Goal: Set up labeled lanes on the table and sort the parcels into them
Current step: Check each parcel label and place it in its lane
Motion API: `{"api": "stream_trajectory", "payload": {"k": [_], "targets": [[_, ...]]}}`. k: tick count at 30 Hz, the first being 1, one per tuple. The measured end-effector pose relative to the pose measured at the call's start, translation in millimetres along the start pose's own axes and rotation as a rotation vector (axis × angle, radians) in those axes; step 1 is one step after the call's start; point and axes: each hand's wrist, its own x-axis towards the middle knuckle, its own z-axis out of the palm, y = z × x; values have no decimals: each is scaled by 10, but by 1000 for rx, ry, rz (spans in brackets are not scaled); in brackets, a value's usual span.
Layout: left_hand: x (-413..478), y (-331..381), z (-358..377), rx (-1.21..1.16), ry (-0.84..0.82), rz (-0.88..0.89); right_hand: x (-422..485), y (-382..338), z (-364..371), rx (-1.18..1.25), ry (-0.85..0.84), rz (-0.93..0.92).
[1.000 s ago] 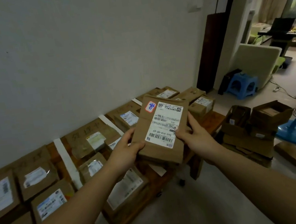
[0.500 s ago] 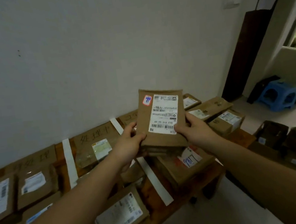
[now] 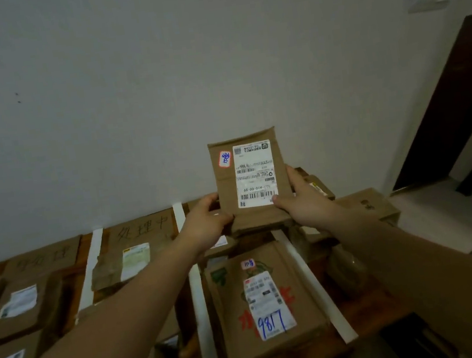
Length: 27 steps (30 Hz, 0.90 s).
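On my feed the box marked 9817 (image 3: 263, 304) lies flat on the table (image 3: 374, 307), with a white tape strip (image 3: 198, 304) along its left side and a second strip (image 3: 315, 288) along its right. Left of that box, past the tape, I see a handwritten cardboard sign (image 3: 142, 230) with a labelled bag (image 3: 125, 262) below it, and another parcel (image 3: 20, 303) further left. Right of the box, more boxes (image 3: 364, 207) sit partly hidden by the right forearm.

Above the far end of that box, a flat brown parcel (image 3: 247, 174) is held upright in the air against the wall (image 3: 156, 84), with its label facing me upside down. The left hand (image 3: 205, 228) grips its lower left edge. The right hand (image 3: 300, 200) grips its lower right edge, thumb on the label's corner. Both arms reach straight forward, and the hands block whatever lies just behind the box.
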Motion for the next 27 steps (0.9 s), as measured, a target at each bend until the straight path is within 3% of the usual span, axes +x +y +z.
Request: {"api": "stream_trajectory", "payload": {"k": [11,18,27], "targets": [[813,-549,145,166,-38,53,947,626,398,-158,58,125],[1096,-761,304,363,-41,-36,1368,985,448,-218,-34,224],[1334,-736,514,396,4,-117,1780,1198,284,-333,-102,220]]}}
